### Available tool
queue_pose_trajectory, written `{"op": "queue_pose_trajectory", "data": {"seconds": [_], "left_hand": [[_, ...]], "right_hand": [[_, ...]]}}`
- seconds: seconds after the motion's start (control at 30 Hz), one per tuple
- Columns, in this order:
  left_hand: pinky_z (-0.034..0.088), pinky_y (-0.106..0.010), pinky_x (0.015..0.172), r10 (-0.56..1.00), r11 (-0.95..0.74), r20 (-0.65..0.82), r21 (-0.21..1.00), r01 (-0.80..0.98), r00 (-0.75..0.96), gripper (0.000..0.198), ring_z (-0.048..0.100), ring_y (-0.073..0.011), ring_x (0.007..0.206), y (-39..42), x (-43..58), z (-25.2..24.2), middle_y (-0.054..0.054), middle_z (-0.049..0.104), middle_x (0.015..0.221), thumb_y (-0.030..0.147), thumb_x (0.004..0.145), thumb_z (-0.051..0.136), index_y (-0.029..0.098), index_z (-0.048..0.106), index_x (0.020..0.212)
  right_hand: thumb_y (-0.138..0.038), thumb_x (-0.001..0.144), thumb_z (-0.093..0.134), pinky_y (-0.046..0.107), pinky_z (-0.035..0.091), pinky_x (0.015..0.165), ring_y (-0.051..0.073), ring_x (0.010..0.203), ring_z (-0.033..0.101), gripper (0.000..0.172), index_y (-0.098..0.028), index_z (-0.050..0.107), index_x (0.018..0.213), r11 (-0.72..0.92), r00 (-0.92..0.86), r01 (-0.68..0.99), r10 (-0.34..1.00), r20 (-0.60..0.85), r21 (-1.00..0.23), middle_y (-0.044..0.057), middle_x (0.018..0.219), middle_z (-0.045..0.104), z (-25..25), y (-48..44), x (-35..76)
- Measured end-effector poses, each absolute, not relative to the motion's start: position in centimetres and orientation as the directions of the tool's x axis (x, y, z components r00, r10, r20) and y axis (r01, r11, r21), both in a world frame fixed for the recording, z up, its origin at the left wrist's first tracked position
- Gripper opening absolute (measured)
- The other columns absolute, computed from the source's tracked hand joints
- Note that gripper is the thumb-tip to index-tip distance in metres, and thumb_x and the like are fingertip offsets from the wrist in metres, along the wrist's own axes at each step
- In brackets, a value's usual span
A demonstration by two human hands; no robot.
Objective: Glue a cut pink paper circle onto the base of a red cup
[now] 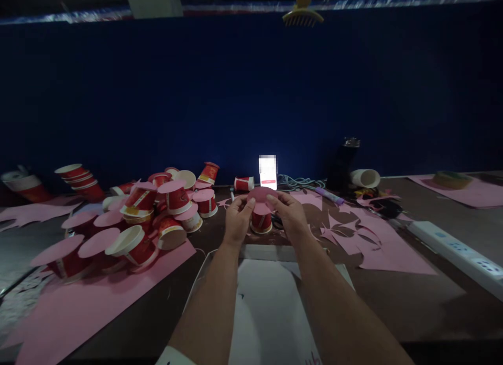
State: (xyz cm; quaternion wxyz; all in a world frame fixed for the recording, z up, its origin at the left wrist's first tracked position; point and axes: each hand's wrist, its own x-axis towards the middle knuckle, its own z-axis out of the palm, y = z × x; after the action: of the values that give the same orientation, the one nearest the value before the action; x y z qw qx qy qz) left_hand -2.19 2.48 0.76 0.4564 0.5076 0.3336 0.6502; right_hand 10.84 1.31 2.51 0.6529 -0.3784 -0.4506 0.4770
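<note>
My left hand (238,218) and my right hand (290,214) pinch a round pink paper disc (261,200) from its two sides. Under the disc a red paper cup (261,223) stands upside down on the table, its white rim at the bottom. The disc lies over the cup's base; whether it is stuck there I cannot tell. Just behind stands a phone (268,176) with a bright screen. A small red cup (244,184) lies on its side near my left fingertips.
At left, many red cups with pink discs (100,243) are heaped on pink paper (98,307). Cut pink scraps (377,239), a purple tube (330,196) and a white power strip (458,255) lie at right. A white board (271,302) is beneath my forearms; a blue wall (236,92) rises behind.
</note>
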Motion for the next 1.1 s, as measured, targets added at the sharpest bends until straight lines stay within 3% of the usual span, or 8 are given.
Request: {"op": "queue_pose_trajectory", "data": {"seconds": [0.23,0.5,0.7,1.1], "left_hand": [[0.047,-0.028,0.076,0.947,-0.317,0.316,0.898,-0.304,-0.053,0.033,0.062,-0.0150,0.078,2.6,-2.1,0.7,-0.005,0.068,0.088,0.039,0.072,0.067,0.015,0.065,0.095],[0.047,-0.029,0.077,0.952,-0.302,0.301,0.902,-0.307,-0.053,0.034,0.061,-0.0144,0.077,2.7,-2.1,0.6,-0.004,0.067,0.088,0.039,0.071,0.068,0.015,0.066,0.094],[0.046,-0.026,0.069,0.963,-0.269,0.266,0.917,-0.293,-0.052,0.034,0.059,-0.0133,0.069,2.5,-2.1,0.9,-0.002,0.065,0.077,0.044,0.071,0.067,0.015,0.066,0.088],[0.047,-0.027,0.067,0.972,-0.235,0.234,0.936,-0.263,-0.039,0.039,0.060,-0.0156,0.069,2.7,-2.2,0.6,-0.004,0.067,0.075,0.049,0.070,0.066,0.015,0.068,0.090]], "right_hand": [[-0.040,0.062,0.075,0.024,0.047,0.056,0.013,0.061,0.060,0.042,-0.019,0.068,0.097,0.162,0.132,-0.343,0.984,0.123,-0.925,0.002,0.077,0.070,2.9,1.0,10.8],[-0.040,0.063,0.075,0.022,0.040,0.046,0.009,0.047,0.049,0.038,-0.019,0.067,0.093,0.141,0.109,-0.370,0.988,0.108,-0.918,-0.003,0.059,0.062,2.3,1.4,11.0],[-0.042,0.062,0.075,0.021,0.037,0.044,0.007,0.045,0.046,0.039,-0.019,0.068,0.093,0.136,0.105,-0.349,0.989,0.106,-0.927,-0.003,0.061,0.063,2.2,1.5,10.9],[-0.041,0.063,0.074,0.021,0.037,0.042,0.007,0.043,0.044,0.036,-0.019,0.068,0.092,0.147,0.104,-0.329,0.987,0.119,-0.933,-0.003,0.059,0.062,1.9,1.7,10.9]]}}
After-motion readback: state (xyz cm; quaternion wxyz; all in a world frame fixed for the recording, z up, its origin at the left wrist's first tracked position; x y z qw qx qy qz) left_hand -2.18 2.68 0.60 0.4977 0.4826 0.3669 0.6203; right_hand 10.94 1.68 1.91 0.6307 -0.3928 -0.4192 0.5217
